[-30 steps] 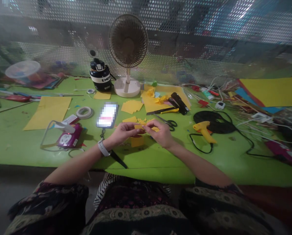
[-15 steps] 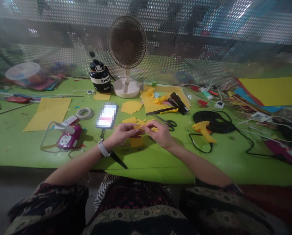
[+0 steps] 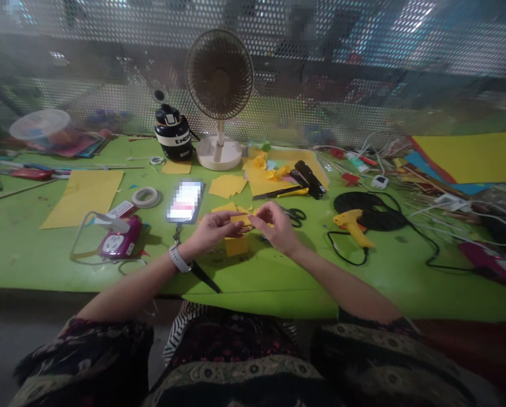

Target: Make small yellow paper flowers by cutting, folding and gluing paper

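Between my two hands is a small piece of yellow paper (image 3: pixel 241 219). My left hand (image 3: pixel 214 230), with a white watch band at the wrist, pinches it from the left. My right hand (image 3: pixel 277 229) has its thumb and fingers closed on the paper's right end. Other yellow paper pieces lie just behind and beneath the hands, and a yellow square (image 3: pixel 236 246) shows below them on the table. Dark scissors (image 3: pixel 294 216) lie right behind my right hand, their blades partly hidden by it. A stack of yellow squares (image 3: pixel 227 185) sits farther back.
Left on the green table (image 3: pixel 253 282) are a phone (image 3: pixel 186 201), a tape roll (image 3: pixel 145 197) and a purple power strip (image 3: pixel 120 238). A fan (image 3: pixel 219 85) and bottle (image 3: pixel 173 135) stand behind. A stapler (image 3: pixel 310 179), cutter (image 3: pixel 293 193) and yellow glue gun (image 3: pixel 354 227) lie right.
My right hand's fingers have shifted slightly and bent higher on the paper. The yellow piece now looks flatter and more stretched out between the hands. The left hand has barely moved.
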A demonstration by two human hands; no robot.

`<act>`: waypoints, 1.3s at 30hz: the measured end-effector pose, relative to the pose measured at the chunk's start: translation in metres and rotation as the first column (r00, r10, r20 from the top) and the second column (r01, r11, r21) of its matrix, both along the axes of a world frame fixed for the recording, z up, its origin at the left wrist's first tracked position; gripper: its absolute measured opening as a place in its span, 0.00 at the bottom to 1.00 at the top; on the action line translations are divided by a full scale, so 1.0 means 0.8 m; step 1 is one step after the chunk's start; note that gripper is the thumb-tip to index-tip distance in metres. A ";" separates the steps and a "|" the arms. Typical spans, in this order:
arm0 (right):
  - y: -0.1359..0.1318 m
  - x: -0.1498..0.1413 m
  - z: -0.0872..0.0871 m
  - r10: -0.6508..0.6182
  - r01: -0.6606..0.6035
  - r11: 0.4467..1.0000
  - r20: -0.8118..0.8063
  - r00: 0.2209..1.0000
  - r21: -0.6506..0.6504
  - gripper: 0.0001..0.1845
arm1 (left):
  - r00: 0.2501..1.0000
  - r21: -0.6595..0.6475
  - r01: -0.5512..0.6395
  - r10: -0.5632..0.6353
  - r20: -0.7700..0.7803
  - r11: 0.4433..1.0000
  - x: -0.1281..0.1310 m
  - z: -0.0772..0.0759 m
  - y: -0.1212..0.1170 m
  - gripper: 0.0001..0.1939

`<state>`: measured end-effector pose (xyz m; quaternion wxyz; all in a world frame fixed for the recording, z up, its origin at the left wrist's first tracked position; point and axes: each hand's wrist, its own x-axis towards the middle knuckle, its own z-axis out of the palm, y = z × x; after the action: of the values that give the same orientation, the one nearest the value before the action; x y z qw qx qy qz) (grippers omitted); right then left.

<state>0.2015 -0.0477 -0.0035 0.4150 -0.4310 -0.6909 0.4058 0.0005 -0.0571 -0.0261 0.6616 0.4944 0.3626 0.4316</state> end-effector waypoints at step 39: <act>0.016 0.018 0.023 0.175 -0.223 0.902 -0.158 0.972 -0.371 0.09 | 0.988 0.119 -0.127 0.136 -0.067 0.985 -0.017 0.021 0.007 0.31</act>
<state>0.2160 -0.0348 0.0149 0.3195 -0.4059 -0.6115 0.5993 -0.0130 -0.0517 -0.0094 0.5881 0.5225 0.3937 0.4755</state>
